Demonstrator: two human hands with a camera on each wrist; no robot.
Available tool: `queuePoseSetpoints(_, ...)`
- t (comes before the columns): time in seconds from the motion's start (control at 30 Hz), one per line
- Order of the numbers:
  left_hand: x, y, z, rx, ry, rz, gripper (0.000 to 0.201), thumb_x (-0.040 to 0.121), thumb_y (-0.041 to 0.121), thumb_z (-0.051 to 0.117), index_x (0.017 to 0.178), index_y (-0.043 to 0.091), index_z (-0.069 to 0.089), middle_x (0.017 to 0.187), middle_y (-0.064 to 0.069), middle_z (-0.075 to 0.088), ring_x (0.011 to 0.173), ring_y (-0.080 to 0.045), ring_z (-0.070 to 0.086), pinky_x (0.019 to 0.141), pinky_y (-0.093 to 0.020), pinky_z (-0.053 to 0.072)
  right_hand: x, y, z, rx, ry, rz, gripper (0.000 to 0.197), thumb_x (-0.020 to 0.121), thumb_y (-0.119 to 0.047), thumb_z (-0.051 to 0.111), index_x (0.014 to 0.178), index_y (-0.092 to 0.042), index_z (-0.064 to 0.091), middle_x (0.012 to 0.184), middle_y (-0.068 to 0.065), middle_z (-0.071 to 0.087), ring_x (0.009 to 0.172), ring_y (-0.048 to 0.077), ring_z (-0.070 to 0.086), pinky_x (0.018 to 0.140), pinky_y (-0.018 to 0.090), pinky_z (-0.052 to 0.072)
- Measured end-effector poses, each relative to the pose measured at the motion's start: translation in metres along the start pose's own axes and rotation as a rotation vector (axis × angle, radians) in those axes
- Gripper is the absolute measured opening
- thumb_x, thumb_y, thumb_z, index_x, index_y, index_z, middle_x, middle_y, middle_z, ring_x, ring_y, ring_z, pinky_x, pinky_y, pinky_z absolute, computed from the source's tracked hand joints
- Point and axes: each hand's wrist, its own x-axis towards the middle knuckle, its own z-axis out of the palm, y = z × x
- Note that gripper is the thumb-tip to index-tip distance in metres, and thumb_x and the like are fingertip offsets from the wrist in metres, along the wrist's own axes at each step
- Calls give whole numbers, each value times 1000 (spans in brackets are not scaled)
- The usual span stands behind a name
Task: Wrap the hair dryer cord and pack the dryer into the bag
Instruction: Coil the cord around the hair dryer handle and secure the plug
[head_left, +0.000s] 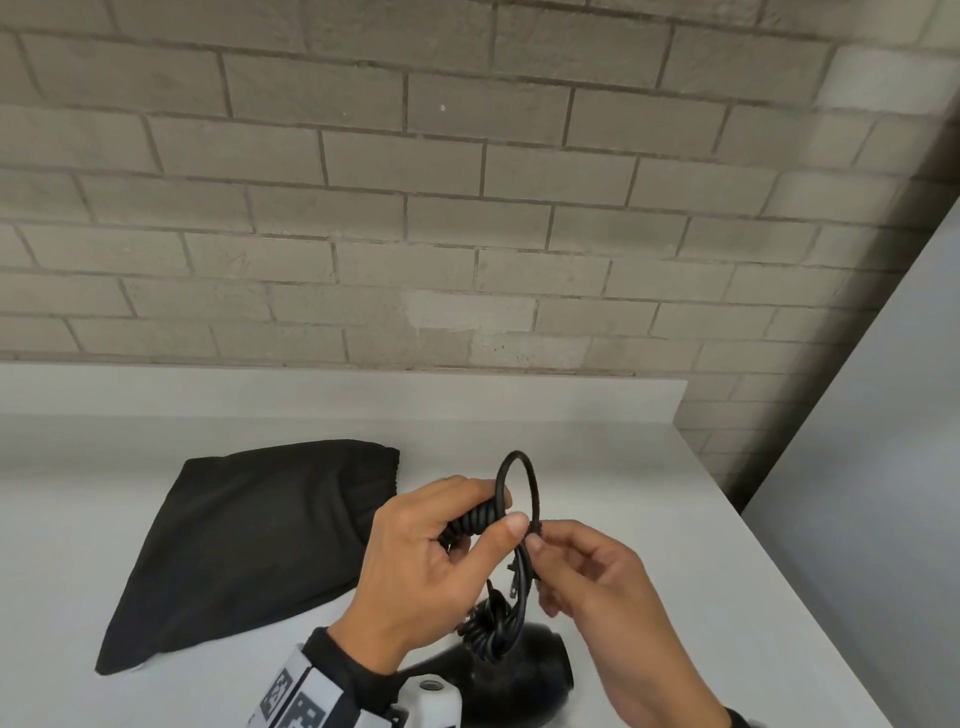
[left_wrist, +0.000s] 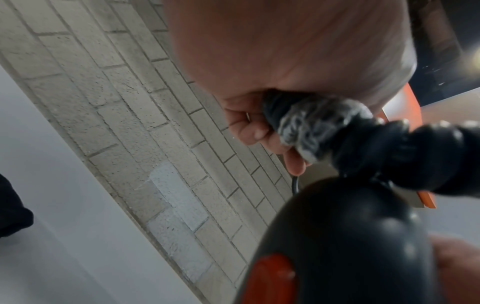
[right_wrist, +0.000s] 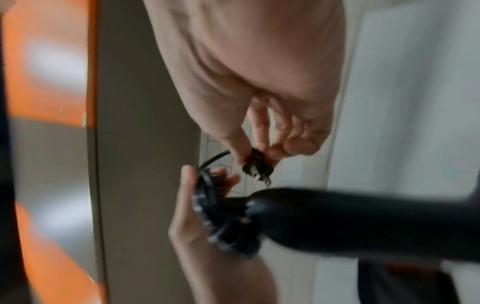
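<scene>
A black drawstring bag (head_left: 249, 551) lies flat on the white counter, left of my hands. My left hand (head_left: 467, 535) grips the coiled part of the black cord (head_left: 500, 483), whose straight end loops up above the fist. My right hand (head_left: 537, 545) pinches the plug (right_wrist: 259, 166) between thumb and fingertips, close to my left thumb. The black hair dryer (head_left: 519, 670) sits below both hands, joined to the coil (left_wrist: 311, 127); whether it rests on the counter I cannot tell. An orange switch (left_wrist: 270, 277) shows on its body.
The white counter (head_left: 623, 467) runs back to a grey brick wall (head_left: 415, 208). Its right edge falls off diagonally beside a grey panel (head_left: 857, 441). Orange and grey surfaces (right_wrist: 49, 82) show in the right wrist view.
</scene>
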Motion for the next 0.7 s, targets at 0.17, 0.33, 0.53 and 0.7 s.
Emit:
queuePoseSetpoints(0.17,-1,-1,2,-33,-8,1,31,90,48,63,89,19,73,69,7,64,60,-21,61,52,-40,50,-5,-3,13,249,-81,104,34,69,-30,71,95,-8,78,84,16,72,78,29,50,69,37,39)
queuePoseSetpoints(0.33,-1,-1,2,-37,-5,0,26,90,43,64,89,18,73,69,8,64,60,-20,61,52,-38,50,-6,-7,17,335,-67,137,31,69,-29,73,91,-9,79,80,10,67,71,20,50,61,28,41)
queuePoseSetpoints(0.53,-2,-3,1,-75,-24,-1,30,91,43,64,87,15,73,70,6,66,62,-20,62,54,-37,50,-3,-9,18,330,-175,152,35,75,-27,68,95,1,75,72,8,66,63,13,53,65,29,41)
queuePoseSetpoints(0.7,-1,-2,0,-146,15,-30,37,89,51,63,87,15,73,63,8,62,54,-12,56,52,-23,45,-4,-8,14,296,-253,151,33,80,-28,63,95,-2,77,85,13,71,80,20,59,78,32,44)
